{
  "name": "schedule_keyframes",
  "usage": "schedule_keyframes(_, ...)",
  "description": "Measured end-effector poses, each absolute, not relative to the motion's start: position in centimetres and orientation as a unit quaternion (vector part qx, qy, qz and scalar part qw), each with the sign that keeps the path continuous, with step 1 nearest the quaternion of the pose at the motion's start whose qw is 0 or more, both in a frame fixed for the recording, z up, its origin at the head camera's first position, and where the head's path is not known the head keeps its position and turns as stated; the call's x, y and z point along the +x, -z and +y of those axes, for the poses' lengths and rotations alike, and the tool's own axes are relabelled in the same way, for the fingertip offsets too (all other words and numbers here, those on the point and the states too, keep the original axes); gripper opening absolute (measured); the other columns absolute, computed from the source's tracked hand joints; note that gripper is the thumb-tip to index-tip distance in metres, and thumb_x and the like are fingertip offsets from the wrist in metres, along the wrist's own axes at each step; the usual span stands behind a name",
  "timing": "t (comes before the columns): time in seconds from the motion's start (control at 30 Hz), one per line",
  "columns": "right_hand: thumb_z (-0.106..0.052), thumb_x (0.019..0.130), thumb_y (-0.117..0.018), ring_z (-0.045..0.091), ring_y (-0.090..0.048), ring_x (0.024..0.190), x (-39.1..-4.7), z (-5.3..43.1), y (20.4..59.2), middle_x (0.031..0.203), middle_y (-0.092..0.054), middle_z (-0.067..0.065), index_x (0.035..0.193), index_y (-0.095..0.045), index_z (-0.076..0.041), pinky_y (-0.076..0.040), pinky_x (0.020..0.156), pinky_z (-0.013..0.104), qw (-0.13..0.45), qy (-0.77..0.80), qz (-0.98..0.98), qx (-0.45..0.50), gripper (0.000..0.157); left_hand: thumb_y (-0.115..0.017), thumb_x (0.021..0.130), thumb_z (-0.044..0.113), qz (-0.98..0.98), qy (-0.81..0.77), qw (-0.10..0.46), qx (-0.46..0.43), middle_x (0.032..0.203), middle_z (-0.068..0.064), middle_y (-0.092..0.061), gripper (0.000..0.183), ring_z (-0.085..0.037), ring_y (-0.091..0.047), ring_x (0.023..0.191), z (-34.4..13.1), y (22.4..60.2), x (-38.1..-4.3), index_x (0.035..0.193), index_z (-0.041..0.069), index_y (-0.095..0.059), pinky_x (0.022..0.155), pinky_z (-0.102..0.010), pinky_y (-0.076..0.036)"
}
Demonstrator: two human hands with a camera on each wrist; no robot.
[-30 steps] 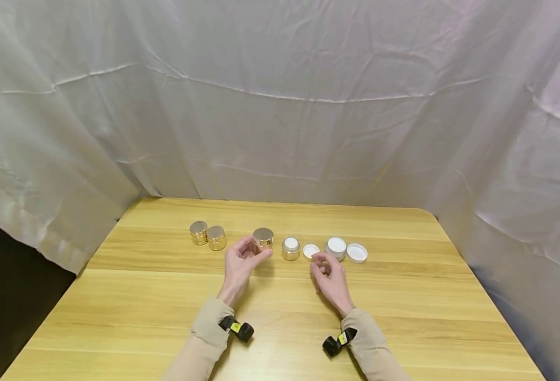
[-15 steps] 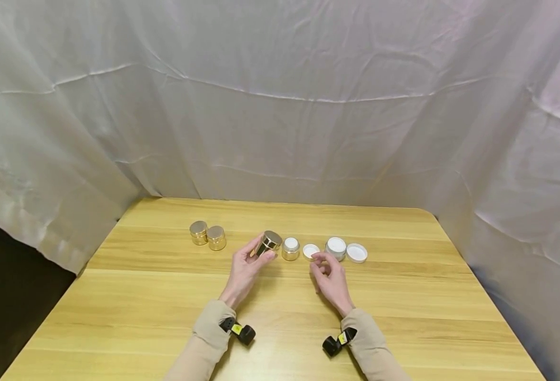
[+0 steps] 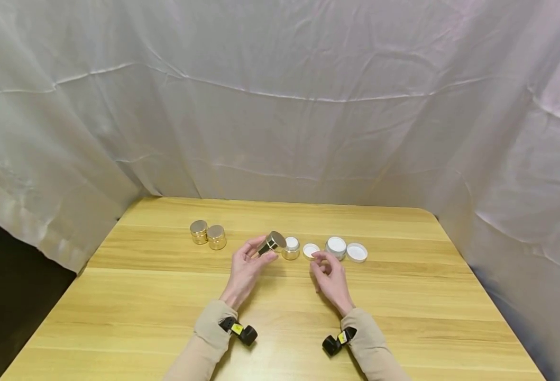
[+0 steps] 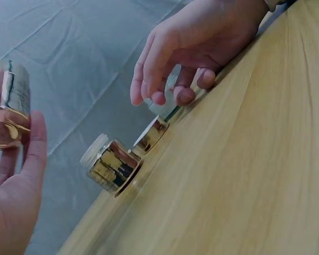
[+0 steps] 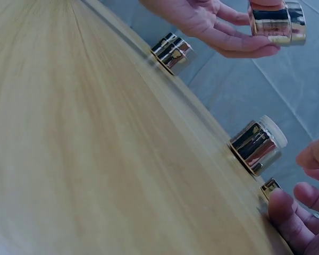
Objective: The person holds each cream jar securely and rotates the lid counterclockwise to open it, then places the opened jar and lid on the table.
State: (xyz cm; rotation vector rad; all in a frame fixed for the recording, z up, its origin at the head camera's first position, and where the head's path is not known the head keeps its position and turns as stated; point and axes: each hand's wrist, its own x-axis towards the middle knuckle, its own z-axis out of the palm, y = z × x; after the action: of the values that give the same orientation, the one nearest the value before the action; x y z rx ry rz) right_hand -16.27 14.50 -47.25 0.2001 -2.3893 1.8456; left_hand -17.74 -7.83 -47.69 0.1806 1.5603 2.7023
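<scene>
In the head view my left hand (image 3: 244, 272) grips a lidded gold jar (image 3: 272, 242) between thumb and fingers. The jar is off the table and tilted, its lid end toward the right. Beside it stands an open gold jar (image 3: 291, 253) with a white top, and its upturned gold lid (image 3: 310, 250) with a white inside lies to the right. My right hand (image 3: 333, 283) hovers or rests close to that lid, fingers loosely bent and holding nothing. The left wrist view also shows the gripped jar (image 4: 18, 90) clear of the wood.
Two lidded gold jars (image 3: 216, 238) stand side by side on the wooden table (image 3: 270, 338) at left. Beyond my right fingers are a wider white-topped jar (image 3: 336, 246) and an upturned white-lined lid (image 3: 357, 253). A pale curtain (image 3: 280, 132) hangs behind the table.
My left hand has shifted slightly right and tipped the gripped jar from upright to a slant toward the open gold jar. The right hand stays in place.
</scene>
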Motion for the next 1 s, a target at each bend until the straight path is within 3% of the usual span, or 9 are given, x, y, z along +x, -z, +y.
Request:
schedule_keyframes(0.3, -0.005, 0.098, -0.062, 0.016, -0.058, 0.055, -17.1, 14.5, 47.8, 0.108, -0.057, 0.021, 0.122, -0.061, 0.005, -0.058, 0.045, 0.032, 0.037, -0.633, -0.770, 0.072, 0.026, -0.061, 0.094, -0.004, 0.486, -0.864, 0.114, 0.067, 0.144, -0.012, -0.048, 0.043, -0.020, -0.059, 0.122, -7.3, 48.3, -17.6, 0.135, 0.008, -0.057, 0.114, -0.036, -0.049)
schedule_keyframes(0.53, -0.016, 0.099, -0.063, 0.042, -0.069, 0.081, -16.9, 13.7, 46.6, 0.116, -0.062, 0.023, 0.126, -0.062, -0.001, -0.065, 0.065, 0.045, 0.037, -0.607, -0.780, 0.151, 0.030, -0.055, 0.101, 0.007, 0.495, -0.849, 0.154, 0.101, 0.145, -0.010, -0.054, 0.037, -0.018, -0.061, 0.126, -7.0, 48.8, -17.6, 0.137, 0.012, -0.056, 0.120, -0.045, -0.042)
schedule_keyframes(0.67, -0.021, 0.099, -0.065, 0.037, -0.068, 0.092, -16.4, 13.2, 45.5, 0.118, -0.066, 0.017, 0.124, -0.065, -0.009, -0.065, 0.076, 0.036, 0.063, -0.564, -0.801, 0.190, 0.029, -0.056, 0.101, 0.009, 0.500, -0.842, 0.164, 0.122, 0.139, -0.002, -0.060, 0.034, -0.015, -0.062, 0.123, -6.9, 48.9, -17.5, 0.134, 0.016, -0.058, 0.118, -0.046, -0.045)
schedule_keyframes(0.8, -0.022, 0.095, -0.070, 0.027, -0.067, 0.097, -16.1, 12.9, 45.1, 0.118, -0.067, 0.013, 0.124, -0.067, -0.010, -0.062, 0.083, 0.027, 0.092, -0.545, -0.811, 0.192, 0.031, -0.057, 0.101, 0.010, 0.507, -0.832, 0.173, 0.143, 0.136, 0.001, -0.061, 0.034, -0.014, -0.062, 0.121, -6.8, 49.1, -17.5, 0.135, 0.016, -0.057, 0.115, -0.043, -0.048)
schedule_keyframes(1.0, -0.021, 0.091, -0.075, 0.018, -0.066, 0.087, -16.0, 12.7, 44.9, 0.109, -0.070, 0.011, 0.118, -0.071, -0.009, -0.061, 0.077, 0.023, 0.107, -0.534, -0.820, 0.176, 0.030, -0.055, 0.103, 0.011, 0.511, -0.823, 0.191, 0.155, 0.136, 0.001, -0.059, 0.038, -0.013, -0.061, 0.123, -6.8, 49.0, -17.4, 0.140, 0.013, -0.053, 0.114, -0.040, -0.049)
